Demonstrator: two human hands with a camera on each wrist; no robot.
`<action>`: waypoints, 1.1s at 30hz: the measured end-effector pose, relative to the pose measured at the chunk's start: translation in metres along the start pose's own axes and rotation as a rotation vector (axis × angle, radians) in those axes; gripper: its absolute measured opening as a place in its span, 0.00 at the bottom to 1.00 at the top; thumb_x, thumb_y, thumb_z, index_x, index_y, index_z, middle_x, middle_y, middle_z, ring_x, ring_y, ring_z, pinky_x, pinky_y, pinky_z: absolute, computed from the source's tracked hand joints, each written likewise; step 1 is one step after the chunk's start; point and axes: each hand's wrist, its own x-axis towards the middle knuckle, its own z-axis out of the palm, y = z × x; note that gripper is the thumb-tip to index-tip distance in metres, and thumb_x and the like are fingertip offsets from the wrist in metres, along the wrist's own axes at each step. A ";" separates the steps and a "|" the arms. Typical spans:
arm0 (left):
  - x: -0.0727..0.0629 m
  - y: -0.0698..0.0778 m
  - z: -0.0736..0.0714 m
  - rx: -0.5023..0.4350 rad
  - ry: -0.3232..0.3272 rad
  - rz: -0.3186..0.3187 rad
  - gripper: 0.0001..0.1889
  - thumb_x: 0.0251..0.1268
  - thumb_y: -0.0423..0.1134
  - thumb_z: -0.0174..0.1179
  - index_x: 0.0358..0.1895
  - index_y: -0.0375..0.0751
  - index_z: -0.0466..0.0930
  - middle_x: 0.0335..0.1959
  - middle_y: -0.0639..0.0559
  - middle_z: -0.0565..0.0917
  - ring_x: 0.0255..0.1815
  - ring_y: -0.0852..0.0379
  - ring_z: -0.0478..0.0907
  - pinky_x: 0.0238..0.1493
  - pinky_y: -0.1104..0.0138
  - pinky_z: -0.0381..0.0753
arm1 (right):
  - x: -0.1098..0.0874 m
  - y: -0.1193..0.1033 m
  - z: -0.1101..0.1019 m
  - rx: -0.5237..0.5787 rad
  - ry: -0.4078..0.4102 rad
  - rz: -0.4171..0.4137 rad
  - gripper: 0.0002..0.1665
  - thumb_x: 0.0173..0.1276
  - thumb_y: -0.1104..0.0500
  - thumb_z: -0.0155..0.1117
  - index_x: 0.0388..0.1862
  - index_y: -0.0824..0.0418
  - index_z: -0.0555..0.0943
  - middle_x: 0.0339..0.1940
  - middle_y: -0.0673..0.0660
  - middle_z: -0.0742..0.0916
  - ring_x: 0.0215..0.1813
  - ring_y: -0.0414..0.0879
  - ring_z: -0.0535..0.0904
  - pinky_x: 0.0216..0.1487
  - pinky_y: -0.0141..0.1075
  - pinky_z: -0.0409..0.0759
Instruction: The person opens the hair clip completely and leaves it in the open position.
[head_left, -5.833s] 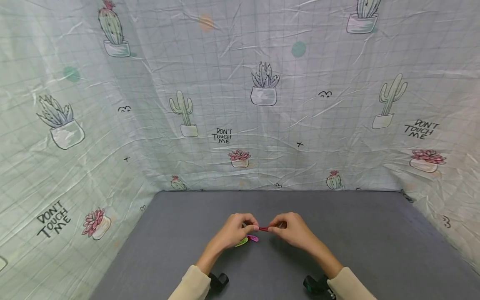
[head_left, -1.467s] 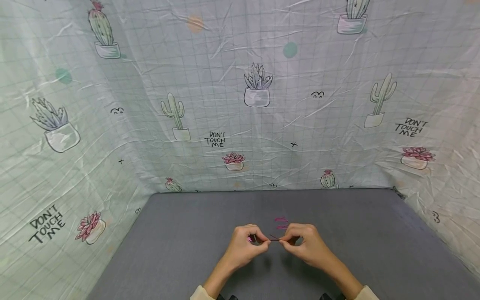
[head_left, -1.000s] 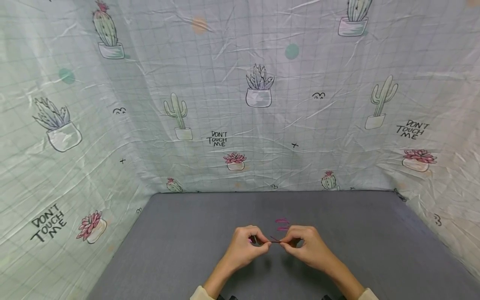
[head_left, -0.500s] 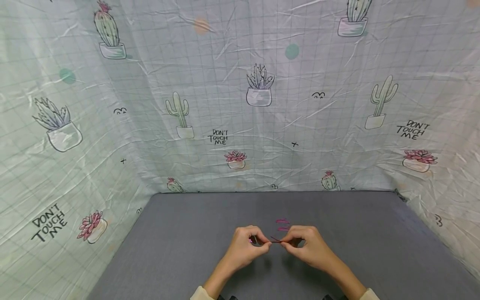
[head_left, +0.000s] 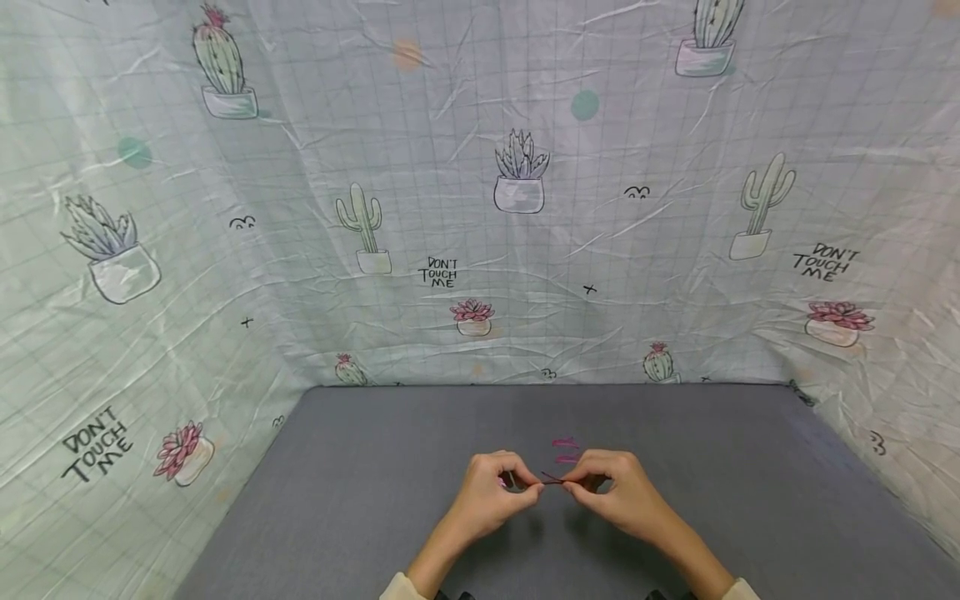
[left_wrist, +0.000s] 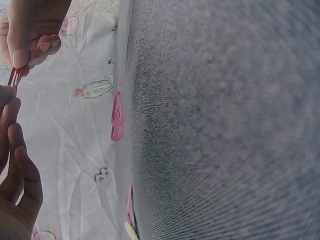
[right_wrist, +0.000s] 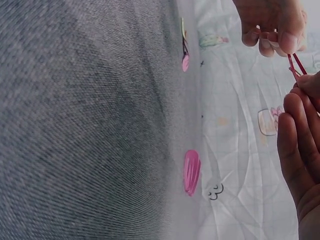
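A thin red snap hair clip (head_left: 552, 481) is held between my two hands above the grey table. My left hand (head_left: 487, 496) pinches its left end with thumb and forefinger. The other end is pinched by my right hand (head_left: 617, 493). The clip's two prongs stand apart, as the right wrist view shows on the red clip (right_wrist: 295, 64). Fingertips hide both its ends. Two pink hair clips (head_left: 566, 442) lie just beyond my right hand. Behind my left hand, a pink clip (head_left: 501, 481) shows partly; the left wrist view also catches a yellow-green clip (left_wrist: 131, 230) there.
The grey tabletop (head_left: 390, 450) runs back to a wrinkled pale curtain (head_left: 420, 208) printed with cacti. The curtain also lines the left and right sides.
Since the oldest frame, my hands have shifted slightly right and nearer, and the red clip's prongs have parted. Over the last second and a half, both hands are nearly still.
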 end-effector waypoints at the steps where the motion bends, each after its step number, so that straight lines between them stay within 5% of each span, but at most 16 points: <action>1: 0.000 0.000 0.000 0.002 0.001 -0.001 0.08 0.55 0.31 0.74 0.27 0.51 0.89 0.26 0.55 0.87 0.28 0.68 0.78 0.34 0.67 0.83 | 0.000 0.000 -0.001 -0.003 0.004 -0.004 0.11 0.64 0.69 0.74 0.37 0.51 0.90 0.29 0.46 0.88 0.27 0.31 0.81 0.28 0.29 0.82; 12: 0.009 -0.001 0.006 0.035 -0.068 -0.010 0.07 0.57 0.32 0.73 0.28 0.50 0.90 0.28 0.56 0.88 0.28 0.71 0.78 0.32 0.74 0.80 | -0.001 0.003 -0.008 -0.052 0.007 0.013 0.12 0.63 0.68 0.75 0.36 0.49 0.90 0.29 0.45 0.88 0.27 0.31 0.81 0.29 0.28 0.82; 20: 0.028 -0.007 0.013 0.084 -0.145 -0.016 0.05 0.58 0.34 0.73 0.28 0.50 0.90 0.25 0.58 0.88 0.23 0.74 0.75 0.28 0.76 0.79 | -0.003 0.014 -0.019 -0.125 -0.023 0.063 0.10 0.62 0.68 0.76 0.33 0.52 0.90 0.28 0.46 0.88 0.27 0.30 0.80 0.27 0.30 0.82; 28: 0.052 -0.019 0.030 0.171 -0.177 -0.080 0.04 0.55 0.35 0.73 0.26 0.49 0.91 0.22 0.62 0.87 0.22 0.75 0.74 0.29 0.78 0.75 | -0.003 0.035 -0.029 -0.209 -0.067 0.208 0.04 0.62 0.67 0.75 0.32 0.58 0.91 0.28 0.47 0.89 0.26 0.29 0.78 0.26 0.31 0.80; 33: 0.060 -0.030 0.038 0.240 -0.220 -0.136 0.05 0.54 0.36 0.75 0.23 0.50 0.91 0.20 0.65 0.85 0.20 0.74 0.72 0.27 0.77 0.73 | -0.002 0.050 -0.030 -0.258 -0.175 0.336 0.02 0.64 0.63 0.75 0.32 0.56 0.90 0.29 0.46 0.89 0.27 0.29 0.79 0.29 0.29 0.79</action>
